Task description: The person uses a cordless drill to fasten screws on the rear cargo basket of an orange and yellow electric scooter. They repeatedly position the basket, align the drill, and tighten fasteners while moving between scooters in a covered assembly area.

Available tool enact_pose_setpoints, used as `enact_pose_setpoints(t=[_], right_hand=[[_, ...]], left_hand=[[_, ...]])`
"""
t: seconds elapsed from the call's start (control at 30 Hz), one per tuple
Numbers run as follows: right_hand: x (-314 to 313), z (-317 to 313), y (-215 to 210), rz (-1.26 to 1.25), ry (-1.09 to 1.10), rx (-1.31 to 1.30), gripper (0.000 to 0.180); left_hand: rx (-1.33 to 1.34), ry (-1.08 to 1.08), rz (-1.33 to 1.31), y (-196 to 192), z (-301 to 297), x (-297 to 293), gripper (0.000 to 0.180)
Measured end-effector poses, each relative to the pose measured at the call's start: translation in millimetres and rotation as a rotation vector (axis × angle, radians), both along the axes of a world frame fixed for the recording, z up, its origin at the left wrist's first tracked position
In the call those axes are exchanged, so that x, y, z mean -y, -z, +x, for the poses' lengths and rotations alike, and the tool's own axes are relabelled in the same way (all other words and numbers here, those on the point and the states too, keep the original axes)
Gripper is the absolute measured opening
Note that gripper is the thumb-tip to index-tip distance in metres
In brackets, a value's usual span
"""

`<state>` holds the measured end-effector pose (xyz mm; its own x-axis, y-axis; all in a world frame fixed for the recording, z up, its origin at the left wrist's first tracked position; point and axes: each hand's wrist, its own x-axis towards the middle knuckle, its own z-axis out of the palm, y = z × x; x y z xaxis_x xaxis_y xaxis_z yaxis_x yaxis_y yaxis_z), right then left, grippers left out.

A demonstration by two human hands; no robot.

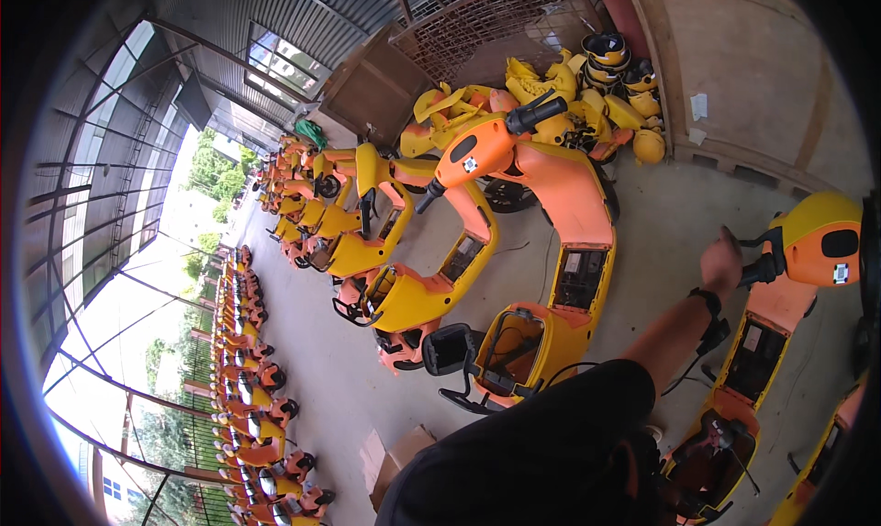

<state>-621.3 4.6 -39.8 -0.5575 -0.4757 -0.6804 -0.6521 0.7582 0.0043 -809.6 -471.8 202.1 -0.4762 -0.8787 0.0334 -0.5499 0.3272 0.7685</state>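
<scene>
My left hand (722, 260) is closed round the black handlebar grip (760, 270) of a yellow and orange scooter (782, 307) at the right. A dark band circles that wrist, and a black sleeve covers the upper arm. The brake lever sticks out just above my fingers. Below the handlebar, the footboard compartment (754, 356) lies uncovered. The scooter's open seat bucket (707, 471) holds a dark reddish part (720, 432) that I cannot make out. My right hand is out of sight.
Close on the left stands another scooter (574, 200) with its seat bucket open. Several more run back in a row, and a long line of scooters (248, 370) follows the fence. Yellow panels and helmets (606, 95) are piled by the wall. A cardboard box (399, 457) lies on the floor.
</scene>
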Motion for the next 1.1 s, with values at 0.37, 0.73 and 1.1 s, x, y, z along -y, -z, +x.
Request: enact_pose_setpoints(t=[0.37, 0.73, 1.1], right_hand=[[-21, 6, 2, 0.034, -0.031, 0.023, 0.022], [-69, -1, -11, 0.116, -0.155, 0.042, 0.021], [-81, -19, -9, 0.119, -0.214, 0.052, 0.020]], left_hand=[[-0.031, -0.014, 0.025, -21, 5, -3, 0.019], [-0.113, -0.092, -0.002, 7, -7, -4, 0.017], [-0.117, -0.074, -0.006, 18, -18, -11, 0.020]])
